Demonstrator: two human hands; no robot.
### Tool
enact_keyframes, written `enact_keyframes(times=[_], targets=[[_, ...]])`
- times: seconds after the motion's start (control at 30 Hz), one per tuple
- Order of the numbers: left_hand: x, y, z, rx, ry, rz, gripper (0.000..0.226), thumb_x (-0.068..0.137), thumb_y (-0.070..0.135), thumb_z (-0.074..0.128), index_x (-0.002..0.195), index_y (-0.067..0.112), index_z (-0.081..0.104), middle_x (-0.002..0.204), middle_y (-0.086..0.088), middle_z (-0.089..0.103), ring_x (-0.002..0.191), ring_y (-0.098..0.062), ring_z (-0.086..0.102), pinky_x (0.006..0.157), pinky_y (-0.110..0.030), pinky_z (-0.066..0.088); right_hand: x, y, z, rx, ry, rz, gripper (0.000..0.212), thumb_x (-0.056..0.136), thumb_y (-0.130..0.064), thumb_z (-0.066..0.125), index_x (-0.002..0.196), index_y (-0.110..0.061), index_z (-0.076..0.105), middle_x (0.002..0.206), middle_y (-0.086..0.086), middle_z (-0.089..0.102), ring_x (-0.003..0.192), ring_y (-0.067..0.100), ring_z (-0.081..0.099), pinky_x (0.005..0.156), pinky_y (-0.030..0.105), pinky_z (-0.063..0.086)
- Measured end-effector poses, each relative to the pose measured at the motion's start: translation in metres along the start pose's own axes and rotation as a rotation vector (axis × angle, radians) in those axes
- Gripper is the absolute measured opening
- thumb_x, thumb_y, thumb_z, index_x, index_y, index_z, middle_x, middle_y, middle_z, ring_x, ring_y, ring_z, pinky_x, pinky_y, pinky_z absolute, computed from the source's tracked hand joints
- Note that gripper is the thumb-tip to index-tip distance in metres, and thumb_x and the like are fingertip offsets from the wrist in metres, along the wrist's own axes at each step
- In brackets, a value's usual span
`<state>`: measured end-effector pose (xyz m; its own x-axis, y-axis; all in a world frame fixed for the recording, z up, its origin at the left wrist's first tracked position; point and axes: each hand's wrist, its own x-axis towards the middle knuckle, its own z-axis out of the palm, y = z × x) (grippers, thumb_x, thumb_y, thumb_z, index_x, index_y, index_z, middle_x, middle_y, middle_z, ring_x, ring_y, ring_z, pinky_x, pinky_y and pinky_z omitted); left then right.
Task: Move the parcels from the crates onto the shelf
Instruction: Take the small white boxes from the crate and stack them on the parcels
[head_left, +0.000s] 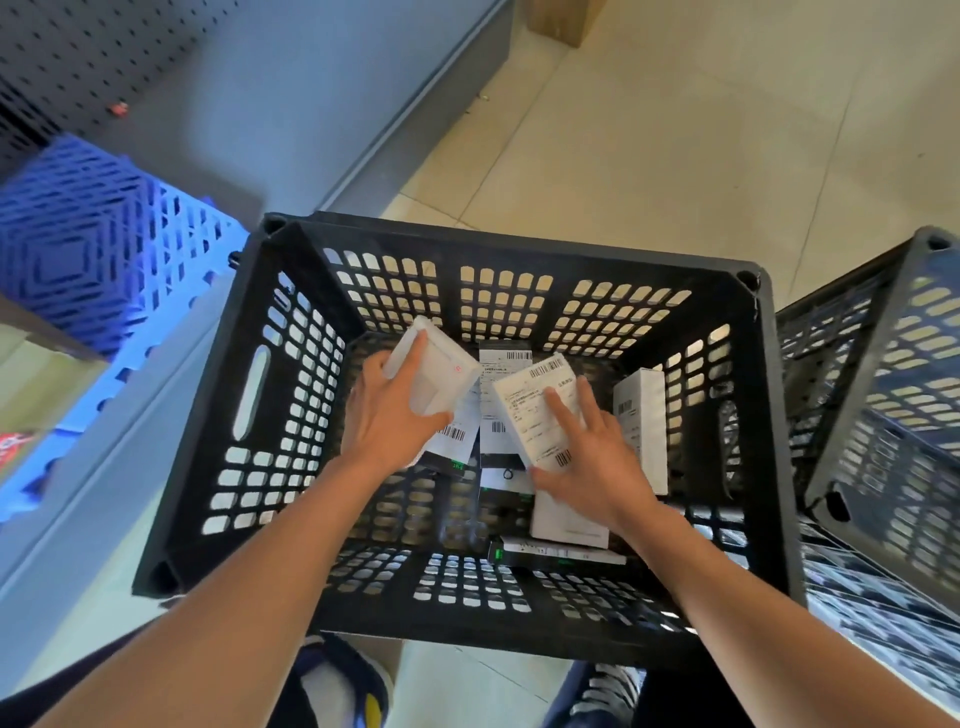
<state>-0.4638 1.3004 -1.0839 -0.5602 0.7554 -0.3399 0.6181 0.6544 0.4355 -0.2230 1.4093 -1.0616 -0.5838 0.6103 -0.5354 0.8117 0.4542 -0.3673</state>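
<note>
Leftmost, a blue crate (88, 249) is seen on the grey shelf (291, 104), beside the black crate (208, 415) into which both arms are reached. Inside it, a white parcel (441, 374) is gripped by the left hand (387, 415), the fingers curled round its edge, while a labelled parcel (540, 410) is touched by the right hand (597, 462) with fingers spread and laid flat on it. Further parcels are left on the crate floor, a white box (641, 415) is stood against the right wall, and a second black crate (893, 415) is seen tilted at far right.
</note>
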Motion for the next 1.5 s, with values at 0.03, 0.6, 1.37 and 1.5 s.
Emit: enact_keyframes(times=[0.03,0.6,1.37,1.5], targets=[[-0.006,0.002,-0.006,-0.001,0.014,-0.004,0.11,0.076,0.06,0.077,0.158,0.045,0.005,0.146,-0.009,0.028,0.129,-0.031,0.041,0.101,-0.05,0.048,-0.002,-0.007,-0.006,0.024,0.026,0.011,0.102,0.088,-0.054,0.069,0.16,-0.043,-0.003,0.166,-0.012,-0.023,0.154,0.026,0.003,0.119,0.054,0.028],[-0.151,0.033,-0.138,-0.112,0.21,-0.195,0.089,0.077,0.077,0.06,0.151,0.053,0.016,0.154,0.0,0.026,0.14,-0.027,0.028,0.11,-0.056,0.037,-0.092,-0.127,-0.092,-0.003,0.243,-0.159,0.1,0.086,-0.056,0.068,0.16,-0.039,0.003,0.167,-0.009,-0.018,0.152,0.029,0.009,0.117,0.059,0.032],[-0.37,-0.046,-0.305,-0.375,0.579,-0.251,0.094,0.068,0.077,0.064,0.151,0.046,0.034,0.14,-0.008,0.049,0.132,-0.033,0.044,0.105,-0.048,0.045,-0.261,-0.324,-0.114,-0.044,0.435,-0.51,0.093,0.085,-0.069,0.057,0.16,-0.036,0.012,0.166,-0.01,-0.001,0.144,0.03,0.025,0.108,0.053,0.042],[-0.402,-0.059,-0.322,-0.349,0.644,-0.289,0.09,0.075,0.073,0.068,0.152,0.047,0.031,0.14,-0.006,0.043,0.136,-0.031,0.038,0.109,-0.047,0.041,-0.278,-0.354,-0.107,-0.029,0.461,-0.63,0.089,0.087,-0.063,0.059,0.16,-0.032,0.018,0.161,-0.014,0.007,0.138,0.029,0.031,0.103,0.046,0.045]])
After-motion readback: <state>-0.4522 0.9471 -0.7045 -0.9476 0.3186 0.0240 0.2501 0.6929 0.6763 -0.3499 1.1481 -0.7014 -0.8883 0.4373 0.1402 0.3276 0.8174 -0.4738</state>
